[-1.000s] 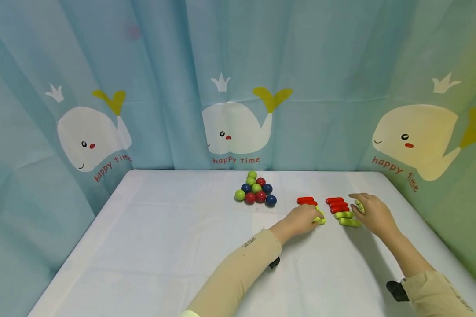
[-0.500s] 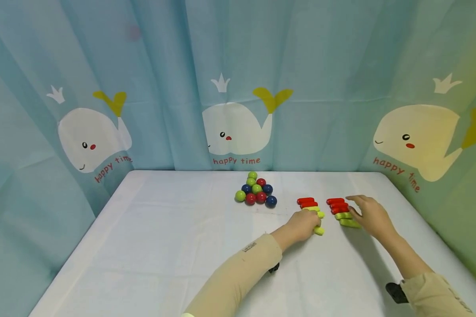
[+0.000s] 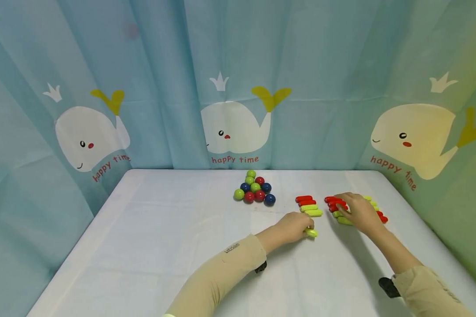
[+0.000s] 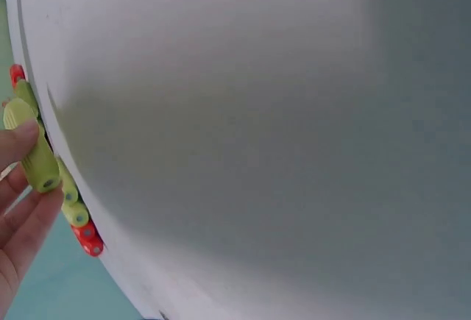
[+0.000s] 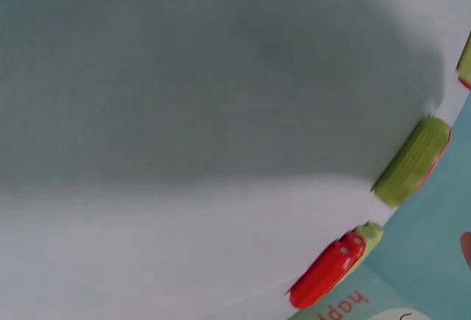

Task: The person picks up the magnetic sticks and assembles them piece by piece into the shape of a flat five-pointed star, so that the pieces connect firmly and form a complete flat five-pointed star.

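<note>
In the head view, my left hand [image 3: 291, 228] pinches a yellow-green ribbed stick [image 3: 311, 232] just below the left column of sticks. The left wrist view shows this ribbed stick [image 4: 33, 147] held between thumb and fingers, a small hole in its end. That column has red sticks [image 3: 306, 201] above yellow-green sticks [image 3: 312, 210]. My right hand [image 3: 360, 214] is over the middle column, thumb and forefinger apart around its red sticks [image 3: 333, 201]; contact is unclear. Yellow-green sticks [image 3: 344, 220] lie below them. The right wrist view catches only a fingertip at its edge.
A third column, with yellow-green sticks [image 3: 374, 204] and red sticks [image 3: 382, 218], lies partly hidden behind my right hand. Several green, red and blue balls [image 3: 259, 196] form a triangle left of the sticks. A whale-print curtain [image 3: 159, 88] surrounds the white table [image 3: 162, 229].
My left hand has drawn back toward the near side and left, with the ribbed stick in it, uncovering the left column. My right hand has moved left over the middle column, baring the right one.
</note>
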Demonstrator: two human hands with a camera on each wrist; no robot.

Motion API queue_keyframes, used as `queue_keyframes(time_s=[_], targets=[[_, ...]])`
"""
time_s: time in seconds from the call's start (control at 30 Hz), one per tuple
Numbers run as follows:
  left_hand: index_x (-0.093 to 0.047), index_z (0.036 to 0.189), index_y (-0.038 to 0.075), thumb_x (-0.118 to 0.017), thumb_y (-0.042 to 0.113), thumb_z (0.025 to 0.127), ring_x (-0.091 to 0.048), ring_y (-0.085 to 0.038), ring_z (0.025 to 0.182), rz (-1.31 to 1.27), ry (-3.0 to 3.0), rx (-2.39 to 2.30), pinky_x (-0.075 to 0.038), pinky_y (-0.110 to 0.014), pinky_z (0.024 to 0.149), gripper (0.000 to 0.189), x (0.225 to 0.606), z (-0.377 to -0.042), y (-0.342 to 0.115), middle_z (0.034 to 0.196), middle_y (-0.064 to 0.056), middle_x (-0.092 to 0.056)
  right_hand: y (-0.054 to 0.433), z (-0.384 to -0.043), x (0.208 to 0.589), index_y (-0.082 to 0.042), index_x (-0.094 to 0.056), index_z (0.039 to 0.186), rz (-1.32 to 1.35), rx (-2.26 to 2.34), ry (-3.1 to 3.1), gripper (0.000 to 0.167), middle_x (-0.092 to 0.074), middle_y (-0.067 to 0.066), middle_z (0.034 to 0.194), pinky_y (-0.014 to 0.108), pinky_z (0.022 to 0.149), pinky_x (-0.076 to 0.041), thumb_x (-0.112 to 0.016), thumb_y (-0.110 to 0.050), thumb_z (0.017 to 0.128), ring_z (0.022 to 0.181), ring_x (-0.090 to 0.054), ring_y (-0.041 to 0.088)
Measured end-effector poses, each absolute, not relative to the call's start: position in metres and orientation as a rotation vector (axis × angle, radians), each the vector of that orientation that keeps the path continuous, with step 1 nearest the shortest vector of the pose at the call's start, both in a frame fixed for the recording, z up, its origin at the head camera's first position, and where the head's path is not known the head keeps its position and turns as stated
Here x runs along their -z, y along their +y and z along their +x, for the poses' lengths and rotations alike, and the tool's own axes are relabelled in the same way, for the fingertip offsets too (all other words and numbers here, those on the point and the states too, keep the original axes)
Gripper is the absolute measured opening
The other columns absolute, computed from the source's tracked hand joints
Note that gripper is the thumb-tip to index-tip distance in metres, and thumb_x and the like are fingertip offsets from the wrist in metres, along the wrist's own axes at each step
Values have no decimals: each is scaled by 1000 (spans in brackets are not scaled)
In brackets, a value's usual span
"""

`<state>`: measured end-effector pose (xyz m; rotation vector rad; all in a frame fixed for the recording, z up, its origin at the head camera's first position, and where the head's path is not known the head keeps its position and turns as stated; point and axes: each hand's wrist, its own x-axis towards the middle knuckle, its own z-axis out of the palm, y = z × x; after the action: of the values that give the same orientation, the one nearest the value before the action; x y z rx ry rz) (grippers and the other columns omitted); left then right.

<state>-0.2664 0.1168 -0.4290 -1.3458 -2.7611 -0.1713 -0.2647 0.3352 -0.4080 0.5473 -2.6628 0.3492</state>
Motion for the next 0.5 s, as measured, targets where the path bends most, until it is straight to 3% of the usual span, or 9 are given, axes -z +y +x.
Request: queue_keyframes(time_s=[0.5], targets=[[-72, 103, 15, -70, 23, 85, -56, -2, 77, -1335, -2822, 335, -44, -13, 73, 20, 424, -262, 70, 94, 6, -70, 289, -269, 415, 6, -65, 102, 685, -378, -2594, 25, -68, 22, 97, 50, 75, -51, -70, 2, 78, 87, -62, 38]])
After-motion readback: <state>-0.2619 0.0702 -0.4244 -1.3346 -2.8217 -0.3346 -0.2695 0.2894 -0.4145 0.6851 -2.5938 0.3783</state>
